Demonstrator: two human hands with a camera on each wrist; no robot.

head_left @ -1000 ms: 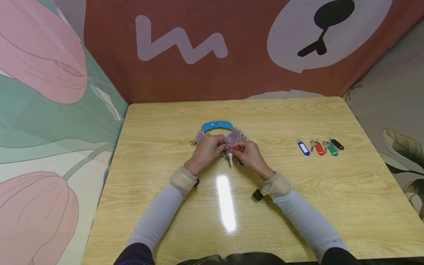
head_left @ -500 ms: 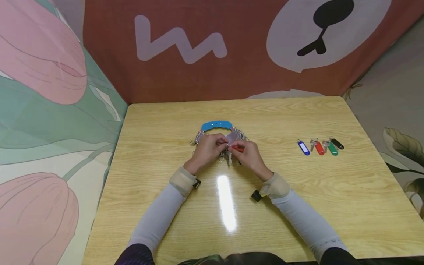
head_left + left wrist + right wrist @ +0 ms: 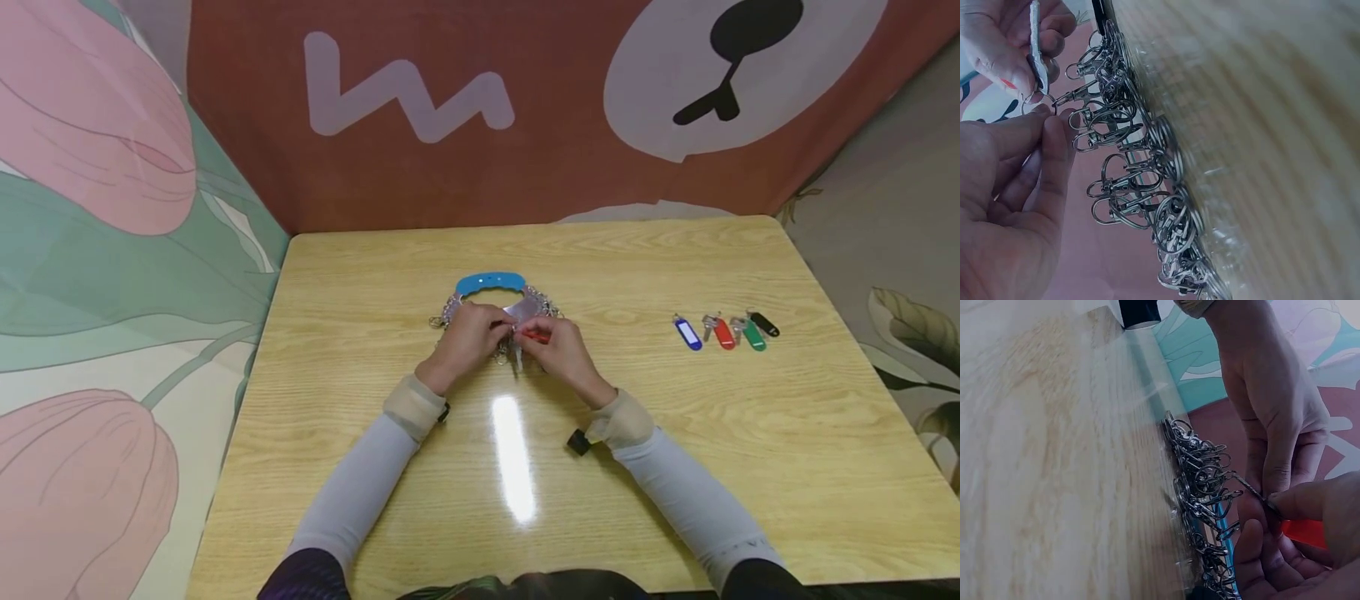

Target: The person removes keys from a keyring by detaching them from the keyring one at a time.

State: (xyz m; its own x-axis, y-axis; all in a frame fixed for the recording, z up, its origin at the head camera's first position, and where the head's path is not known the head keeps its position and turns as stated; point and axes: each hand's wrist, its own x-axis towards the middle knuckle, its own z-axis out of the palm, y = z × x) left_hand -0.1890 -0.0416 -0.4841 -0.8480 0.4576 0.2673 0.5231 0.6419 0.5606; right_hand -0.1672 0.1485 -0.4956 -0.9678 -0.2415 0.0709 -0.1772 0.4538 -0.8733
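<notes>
Both hands grasping at the blue-handled holder (image 3: 491,283), centre of frame.
Left hand (image 3: 469,340) pinches a metal ring (image 3: 1055,107), right hand (image 3: 566,348) a red tag (image 3: 1304,532); a key (image 3: 1035,37) shows between them. Holder carries crowded metal clips (image 3: 1139,205). Four tags (image 3: 723,334), some beside keys (image 3: 709,326), lie on bench (image 3: 360,292), right of frame.

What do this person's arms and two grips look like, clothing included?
The left grip and right grip are bare. Pale grey forearm sleeves meet dark upper sleeves; beige wrist wraps each have a small black piece at the edge.
</notes>
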